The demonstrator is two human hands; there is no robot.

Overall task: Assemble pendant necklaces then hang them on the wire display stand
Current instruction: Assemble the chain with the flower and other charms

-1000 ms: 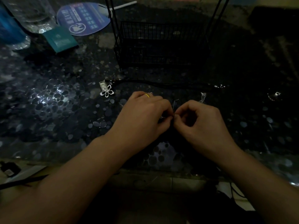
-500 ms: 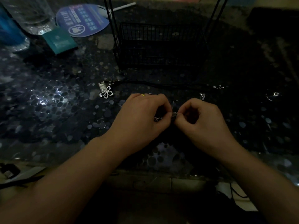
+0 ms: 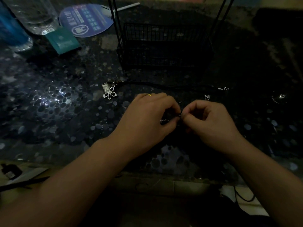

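Dark pebble-patterned tabletop: wire stand, flower pendant on black cord, teal packet, round fan.

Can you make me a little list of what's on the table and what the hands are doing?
left hand: pinches a small silver chain at its fingertips
right hand: pinches a tiny clasp piece, meeting the left fingertips
flower pendant: silver, lies on the table, on a black cord
wire display stand: black, behind the hands, nothing seen hanging on it
far left: clear bottle, teal packet, round blue fan
light: very dim
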